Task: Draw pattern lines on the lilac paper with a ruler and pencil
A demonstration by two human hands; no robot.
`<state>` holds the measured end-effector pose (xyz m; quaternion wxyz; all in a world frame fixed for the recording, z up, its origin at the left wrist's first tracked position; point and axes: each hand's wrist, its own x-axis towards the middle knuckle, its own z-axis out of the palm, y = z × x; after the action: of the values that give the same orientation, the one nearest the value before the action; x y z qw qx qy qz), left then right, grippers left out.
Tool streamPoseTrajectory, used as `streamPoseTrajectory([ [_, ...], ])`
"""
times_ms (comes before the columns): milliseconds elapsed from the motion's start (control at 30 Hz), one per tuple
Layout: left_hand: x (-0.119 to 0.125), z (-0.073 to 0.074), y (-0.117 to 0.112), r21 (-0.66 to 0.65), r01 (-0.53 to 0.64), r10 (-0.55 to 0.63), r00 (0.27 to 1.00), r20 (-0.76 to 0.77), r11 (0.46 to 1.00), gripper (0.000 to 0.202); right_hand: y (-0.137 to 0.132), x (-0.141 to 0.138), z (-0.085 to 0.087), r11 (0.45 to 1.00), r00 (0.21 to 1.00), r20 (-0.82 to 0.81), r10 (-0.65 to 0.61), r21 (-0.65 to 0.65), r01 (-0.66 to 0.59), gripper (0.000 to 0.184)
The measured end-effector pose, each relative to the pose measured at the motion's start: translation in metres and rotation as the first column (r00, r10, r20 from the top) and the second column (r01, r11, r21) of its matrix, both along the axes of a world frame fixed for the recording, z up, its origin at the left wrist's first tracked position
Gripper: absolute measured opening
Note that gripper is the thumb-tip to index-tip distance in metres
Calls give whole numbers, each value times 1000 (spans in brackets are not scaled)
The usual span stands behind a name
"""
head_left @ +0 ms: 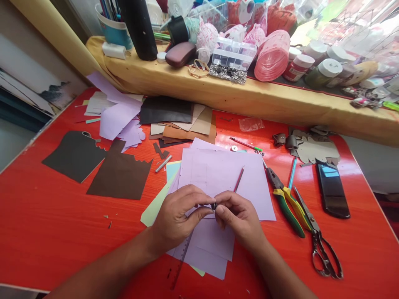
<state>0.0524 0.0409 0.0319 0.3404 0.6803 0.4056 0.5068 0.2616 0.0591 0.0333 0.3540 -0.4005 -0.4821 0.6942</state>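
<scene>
Above the purple paper sheets [212, 166], a small dark piece [213, 205] is pinched between the fingertips of both hands. Its kind is too small to make out. My left hand [183, 211] grips it from the left with thumb and fingers; my right hand [238, 214] closes on it from the right. A pencil [239, 179] lies on the top sheet, just beyond my right hand. Under my left hand, a clear ruler [182, 261] sticks out across the lower sheets toward the front edge.
Pliers [285, 203], scissors [321, 241] and a phone [333, 190] lie to the right. Brown leather [120, 174] and black leather [75, 155] with scalloped edges lie left. Stacked leather pieces [187, 128] sit at the back, below a cluttered shelf [149, 81] of jars and boxes.
</scene>
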Motion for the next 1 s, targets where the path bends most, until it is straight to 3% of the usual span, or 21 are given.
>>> streamPoseTrajectory([
  [267, 1, 3, 0, 6, 1, -1, 1000, -3, 1000, 19, 1, 0, 0, 998, 997, -69, 31, -56, -35, 37],
  [600, 1, 5, 0, 3, -2, 2, 1000, 10, 1000, 18, 0, 1, -1, 996, 999, -39, 32, -77, -35, 40],
  [1000, 3, 5, -1, -78, -5, 9, 999, 50, 997, 13, 1, 0, -7, 990, 993, -107, 44, -131, -58, 40],
])
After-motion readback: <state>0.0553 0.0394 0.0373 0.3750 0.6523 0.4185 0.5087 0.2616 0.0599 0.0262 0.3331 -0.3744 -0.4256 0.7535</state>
